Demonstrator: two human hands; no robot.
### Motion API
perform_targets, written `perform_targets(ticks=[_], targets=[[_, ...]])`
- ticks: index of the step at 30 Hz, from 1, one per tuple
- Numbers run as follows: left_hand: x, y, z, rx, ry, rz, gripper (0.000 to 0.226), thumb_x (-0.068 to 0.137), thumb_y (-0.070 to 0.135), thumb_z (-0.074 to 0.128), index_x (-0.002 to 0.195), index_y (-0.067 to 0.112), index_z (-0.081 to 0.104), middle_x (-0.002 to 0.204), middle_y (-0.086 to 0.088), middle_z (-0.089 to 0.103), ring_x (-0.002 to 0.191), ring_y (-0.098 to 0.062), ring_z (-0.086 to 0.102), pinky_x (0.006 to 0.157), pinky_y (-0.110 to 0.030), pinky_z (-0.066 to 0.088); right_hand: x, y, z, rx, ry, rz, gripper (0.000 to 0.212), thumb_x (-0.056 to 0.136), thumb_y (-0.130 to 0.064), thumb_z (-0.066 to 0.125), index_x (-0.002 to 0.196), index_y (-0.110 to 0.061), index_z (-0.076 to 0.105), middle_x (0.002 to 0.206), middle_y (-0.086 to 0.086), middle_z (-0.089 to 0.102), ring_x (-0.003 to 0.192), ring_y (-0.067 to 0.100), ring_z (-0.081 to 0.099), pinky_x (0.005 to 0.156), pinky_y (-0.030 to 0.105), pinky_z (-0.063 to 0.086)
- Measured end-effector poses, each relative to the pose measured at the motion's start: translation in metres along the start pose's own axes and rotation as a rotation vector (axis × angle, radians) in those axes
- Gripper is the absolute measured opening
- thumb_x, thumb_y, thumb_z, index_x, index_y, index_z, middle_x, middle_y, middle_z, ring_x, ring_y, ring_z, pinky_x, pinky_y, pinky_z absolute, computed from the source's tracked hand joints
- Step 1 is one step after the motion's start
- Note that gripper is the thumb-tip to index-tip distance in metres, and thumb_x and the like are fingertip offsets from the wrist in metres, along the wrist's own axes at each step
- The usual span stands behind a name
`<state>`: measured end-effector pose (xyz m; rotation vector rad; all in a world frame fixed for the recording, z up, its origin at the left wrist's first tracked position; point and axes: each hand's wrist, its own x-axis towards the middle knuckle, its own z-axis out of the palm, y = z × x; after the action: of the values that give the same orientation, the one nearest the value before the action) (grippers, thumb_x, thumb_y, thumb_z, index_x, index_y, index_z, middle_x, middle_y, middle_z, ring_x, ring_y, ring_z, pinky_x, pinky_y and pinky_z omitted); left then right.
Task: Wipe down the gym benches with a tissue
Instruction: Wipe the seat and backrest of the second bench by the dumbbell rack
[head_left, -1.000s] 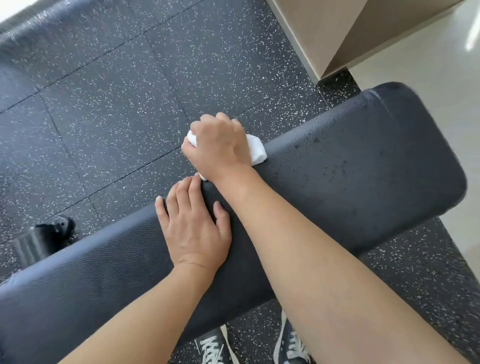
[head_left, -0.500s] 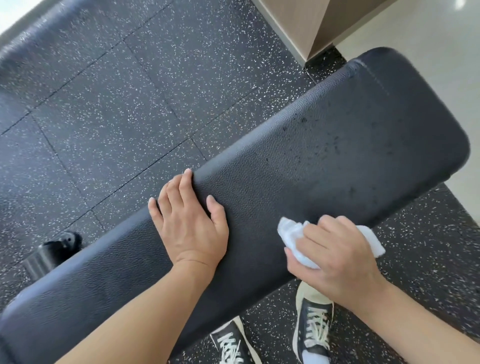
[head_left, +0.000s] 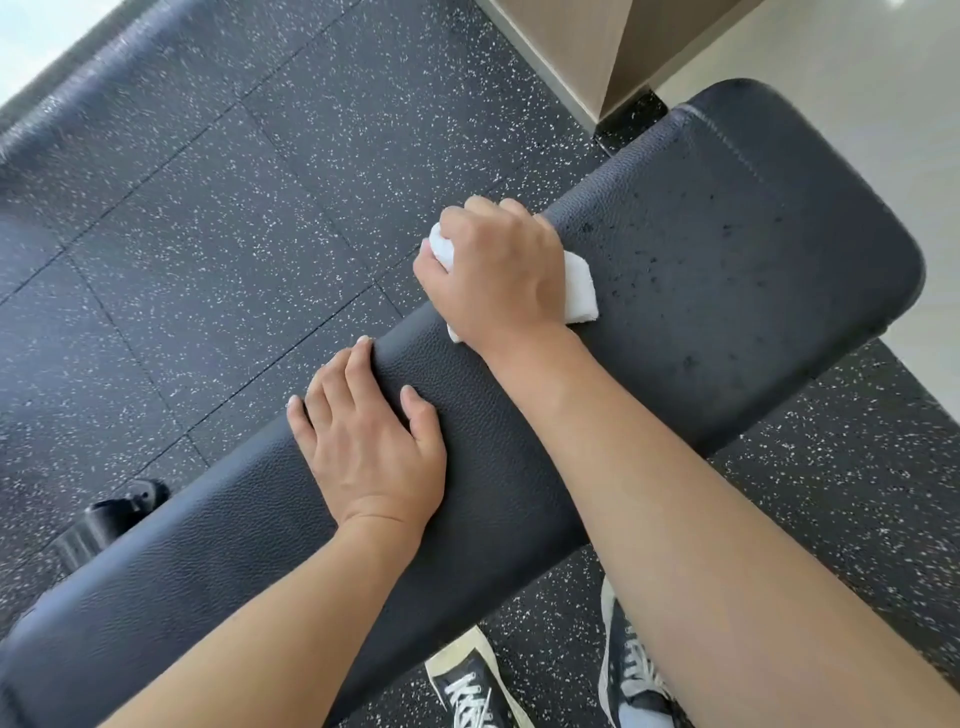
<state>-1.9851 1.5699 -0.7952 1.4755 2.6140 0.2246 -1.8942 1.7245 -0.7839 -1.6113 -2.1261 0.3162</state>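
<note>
A black padded gym bench (head_left: 727, 270) runs diagonally from lower left to upper right. Dark droplets speckle its right end. My right hand (head_left: 498, 270) grips a crumpled white tissue (head_left: 579, 288) and presses it on the bench's far edge, fingers curled over that edge. Part of the tissue is hidden under the hand. My left hand (head_left: 369, 441) rests flat on the pad a little to the left, fingers straight and reaching the far edge.
Black speckled rubber floor tiles (head_left: 234, 234) surround the bench. A beige cabinet corner (head_left: 597, 47) stands at the top, with pale floor to its right. A black bench foot (head_left: 111, 514) shows at left. My two sneakers (head_left: 545, 686) stand below the bench.
My right hand has swept the tissue from the bench's near edge across the pad to its far edge. The left hand has stayed in place on the pad.
</note>
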Motion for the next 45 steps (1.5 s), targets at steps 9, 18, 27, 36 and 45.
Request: perform_targets(ticks=[9, 18, 27, 36, 45], targets=[[0.0, -0.002, 0.002, 0.004, 0.007, 0.0, 0.063, 0.096, 0.045, 0.036, 0.152, 0.016, 0.042, 0.15, -0.007, 0.049, 0.142, -0.03, 0.039, 0.129, -0.055, 0.015, -0.161, 0.075, -0.068, 0.014, 0.033, -0.133, 0.035, 0.093, -0.028, 0.065, 0.064, -0.017, 0.048, 0.065, -0.003, 0.037, 0.062, 0.023, 0.034, 0.054, 0.042, 0.033], [-0.001, -0.003, 0.002, -0.01, 0.003, 0.001, 0.062, 0.097, 0.045, 0.037, 0.152, 0.017, 0.042, 0.15, -0.007, 0.049, 0.143, -0.031, 0.039, 0.129, -0.055, 0.015, -0.107, 0.056, -0.046, -0.051, 0.164, -0.069, 0.03, 0.093, -0.029, 0.062, 0.067, -0.014, 0.059, 0.063, 0.004, 0.047, 0.06, 0.031, 0.044, 0.055, 0.043, 0.035], [-0.002, 0.002, -0.005, -0.029, -0.007, -0.014, 0.064, 0.097, 0.046, 0.034, 0.153, 0.016, 0.043, 0.151, -0.009, 0.05, 0.144, -0.031, 0.039, 0.129, -0.054, 0.014, -0.011, 0.008, -0.009, -0.063, 0.007, 0.046, 0.023, 0.088, -0.036, 0.065, 0.075, -0.018, 0.066, 0.076, 0.0, 0.063, 0.075, 0.029, 0.058, 0.067, 0.035, 0.026], [-0.002, 0.004, -0.023, 0.063, -0.183, 0.123, 0.058, 0.108, 0.033, 0.037, 0.163, 0.019, 0.028, 0.163, -0.012, 0.036, 0.15, -0.04, 0.03, 0.122, -0.072, 0.014, -0.176, 0.032, -0.067, 0.01, -0.076, -0.282, 0.033, 0.083, -0.029, 0.072, 0.063, -0.018, 0.047, 0.064, 0.001, 0.045, 0.06, 0.024, 0.041, 0.053, 0.04, 0.035], [0.011, 0.006, -0.028, 0.179, -0.237, 0.638, 0.068, 0.097, 0.01, 0.037, 0.164, 0.014, 0.031, 0.169, -0.02, 0.027, 0.152, -0.045, 0.029, 0.123, -0.059, 0.026, -0.128, 0.115, -0.111, -0.168, 0.082, 0.198, 0.031, 0.084, -0.027, 0.059, 0.061, -0.015, 0.041, 0.06, 0.009, 0.044, 0.057, 0.031, 0.041, 0.051, 0.042, 0.038]])
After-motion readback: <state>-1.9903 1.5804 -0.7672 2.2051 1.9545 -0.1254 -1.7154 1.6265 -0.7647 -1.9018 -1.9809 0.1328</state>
